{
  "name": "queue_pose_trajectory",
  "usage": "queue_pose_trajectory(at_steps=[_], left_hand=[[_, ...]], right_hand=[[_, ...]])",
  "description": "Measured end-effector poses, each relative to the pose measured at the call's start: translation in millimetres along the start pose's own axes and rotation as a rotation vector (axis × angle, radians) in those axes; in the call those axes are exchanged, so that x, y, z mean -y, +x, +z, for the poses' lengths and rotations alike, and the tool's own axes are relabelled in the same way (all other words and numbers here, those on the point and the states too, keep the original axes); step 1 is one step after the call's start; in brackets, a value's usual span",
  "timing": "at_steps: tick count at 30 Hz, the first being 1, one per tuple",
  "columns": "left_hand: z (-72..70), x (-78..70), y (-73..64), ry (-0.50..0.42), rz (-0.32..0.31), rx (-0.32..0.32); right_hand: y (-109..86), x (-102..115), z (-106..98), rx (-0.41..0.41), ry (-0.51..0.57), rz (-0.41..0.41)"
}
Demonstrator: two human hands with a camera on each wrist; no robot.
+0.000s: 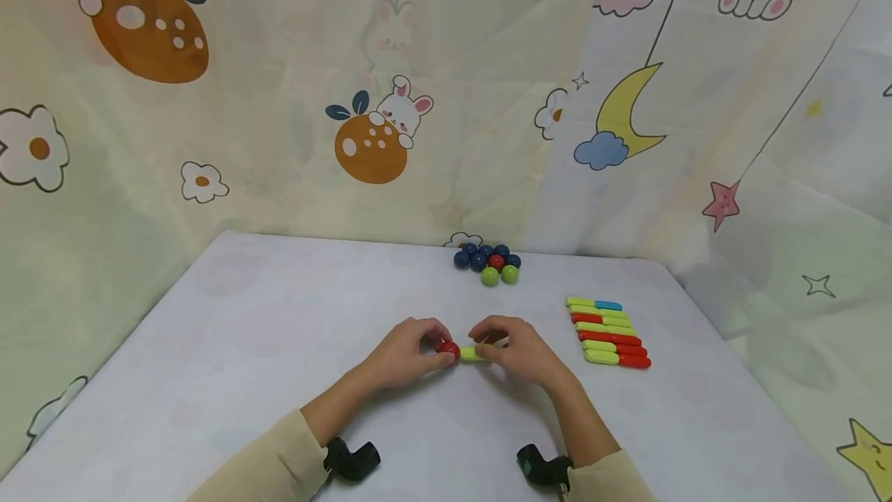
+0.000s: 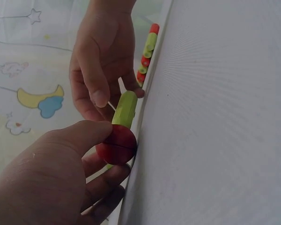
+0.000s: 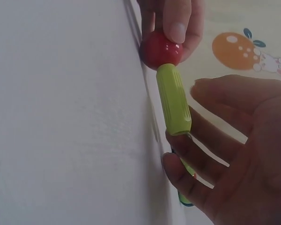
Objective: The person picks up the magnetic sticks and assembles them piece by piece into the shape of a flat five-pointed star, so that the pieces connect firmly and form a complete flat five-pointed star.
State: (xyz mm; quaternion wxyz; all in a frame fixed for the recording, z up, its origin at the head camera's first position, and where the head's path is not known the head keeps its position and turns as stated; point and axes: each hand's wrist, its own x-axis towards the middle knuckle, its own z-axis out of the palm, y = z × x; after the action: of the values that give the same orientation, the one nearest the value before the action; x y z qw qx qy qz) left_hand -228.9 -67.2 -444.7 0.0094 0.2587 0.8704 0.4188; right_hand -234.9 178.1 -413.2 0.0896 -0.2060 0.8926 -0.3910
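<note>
My left hand (image 1: pixel 409 352) pinches a glossy red ball (image 1: pixel 449 350) between thumb and fingers, low over the white table. A ridged lime-green rod (image 3: pixel 173 99) extends from the ball toward my right hand (image 1: pixel 519 347). In the right wrist view the rod's near end meets the ball, and its far end lies by my right fingers. The right thumb stands apart from the rod, with the fingers loosely bent around its end, not closed on it. From the left wrist view, a thin seam crosses the red ball (image 2: pixel 117 145).
Right of my hands lies a row of several rods (image 1: pixel 609 335) in lime, red and blue. Behind, near the table's (image 1: pixel 279 293) far edge, sit several dark blue balls (image 1: pixel 478 263), a red ball (image 1: pixel 496 262) and two green balls (image 1: pixel 490 276). A printed cloth hangs behind.
</note>
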Motion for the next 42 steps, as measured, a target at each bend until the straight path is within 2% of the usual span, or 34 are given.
queue_pose_trajectory(at_steps=[9,16,23,35,42], left_hand=[[0.2,0.9,0.8,0.008,0.007,-0.01],[-2.5,-1.8,1.8,0.005,-0.031,-0.022],[-3.3,-2.0,2.6,0.022,-0.046,-0.054],[-3.2,-0.3,2.9,0.029,-0.042,-0.038],[-5.4,-1.0,2.2,0.021,-0.044,-0.037]], right_hand=[[-1.1,0.1,-3.5,-0.129,-0.006,0.059],[-2.0,-3.9,-10.8,-0.197,-0.011,0.059],[-4.4,-12.7,-24.3,-0.269,-0.041,0.1],[-19.2,-26.4,-56.2,-0.351,-0.079,0.165],[-15.6,-29.7,-56.5,-0.351,-0.078,0.183]])
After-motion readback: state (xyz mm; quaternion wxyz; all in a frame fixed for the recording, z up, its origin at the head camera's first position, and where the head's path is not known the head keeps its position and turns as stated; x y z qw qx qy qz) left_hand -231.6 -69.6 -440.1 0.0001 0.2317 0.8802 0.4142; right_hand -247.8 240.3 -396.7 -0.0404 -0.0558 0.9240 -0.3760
